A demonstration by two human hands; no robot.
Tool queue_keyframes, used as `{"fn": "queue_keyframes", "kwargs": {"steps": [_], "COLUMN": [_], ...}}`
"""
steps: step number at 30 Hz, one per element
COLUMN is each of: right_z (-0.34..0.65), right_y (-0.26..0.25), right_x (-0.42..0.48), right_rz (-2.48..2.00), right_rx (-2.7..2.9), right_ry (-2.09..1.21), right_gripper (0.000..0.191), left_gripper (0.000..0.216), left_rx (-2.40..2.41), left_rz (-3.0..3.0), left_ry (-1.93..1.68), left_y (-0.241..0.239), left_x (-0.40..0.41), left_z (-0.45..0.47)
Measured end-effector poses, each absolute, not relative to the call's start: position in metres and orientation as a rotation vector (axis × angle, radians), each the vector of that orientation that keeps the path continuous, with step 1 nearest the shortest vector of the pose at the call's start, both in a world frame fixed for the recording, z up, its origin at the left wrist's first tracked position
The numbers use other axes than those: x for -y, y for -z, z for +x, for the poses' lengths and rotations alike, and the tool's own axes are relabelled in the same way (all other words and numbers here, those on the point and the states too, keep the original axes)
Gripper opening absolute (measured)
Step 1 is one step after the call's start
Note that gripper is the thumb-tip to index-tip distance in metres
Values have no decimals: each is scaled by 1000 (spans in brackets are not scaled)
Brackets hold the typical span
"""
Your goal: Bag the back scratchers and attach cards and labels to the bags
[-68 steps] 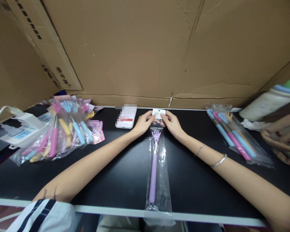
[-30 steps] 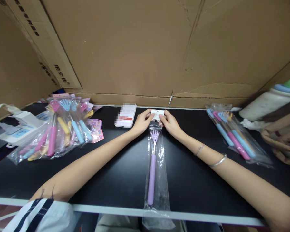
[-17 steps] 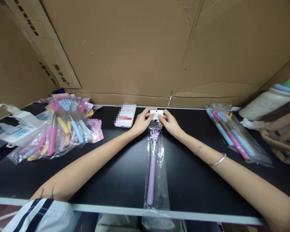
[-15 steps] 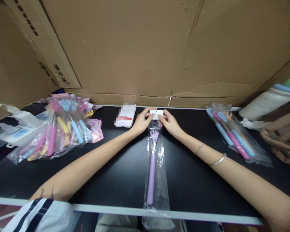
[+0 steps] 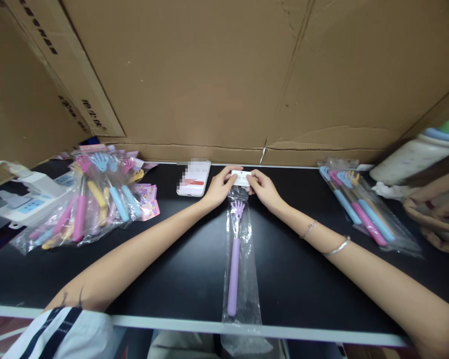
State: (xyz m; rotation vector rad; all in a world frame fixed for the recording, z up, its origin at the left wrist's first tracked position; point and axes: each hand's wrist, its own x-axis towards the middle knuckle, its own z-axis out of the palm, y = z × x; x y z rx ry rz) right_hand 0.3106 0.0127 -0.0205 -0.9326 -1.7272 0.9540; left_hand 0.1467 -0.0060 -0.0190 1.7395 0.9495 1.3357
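A purple back scratcher (image 5: 233,276) with a small hand-shaped head lies in a clear plastic bag (image 5: 250,289), whose lower end hangs over the table's front edge. At the bag's top is a white header card (image 5: 241,177). My left hand (image 5: 221,187) pinches the card's left end between thumb and fingers. On its right end my right hand (image 5: 264,188) presses with the thumb, the fingers curled behind. The card's back side is hidden.
Bagged back scratchers (image 5: 101,199) pile up at left beside a white power strip (image 5: 33,199). A phone (image 5: 193,178) lies left of my hands. More bagged scratchers (image 5: 362,209), a bottle (image 5: 407,159) and a beige bag (image 5: 434,214) are at right. A cardboard wall (image 5: 209,75) closes the back.
The header card has shifted and tilted slightly between my fingers, and my right thumb has moved a little along its edge. The bagged back scratcher moved slightly left.
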Motion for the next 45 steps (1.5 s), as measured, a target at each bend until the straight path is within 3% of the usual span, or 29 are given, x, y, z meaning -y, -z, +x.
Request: {"fn": "queue_keyframes", "kwargs": {"steps": [13, 28, 45], "right_z": [311, 312, 309], "right_y": [24, 22, 19], "right_x": [-15, -14, -12], "right_rz": [-906, -870, -844], "right_rx": [1711, 1743, 1681], "right_ry": [-992, -937, -1071], "right_gripper": [14, 22, 18], "left_gripper": [27, 23, 21], "left_rx": [-963, -964, -958], "left_rz": [1678, 1688, 1668], "left_ry": [-1328, -1335, -1347], "left_y": [20, 20, 19], "left_x": [5, 5, 6], "left_z": [148, 146, 147]}}
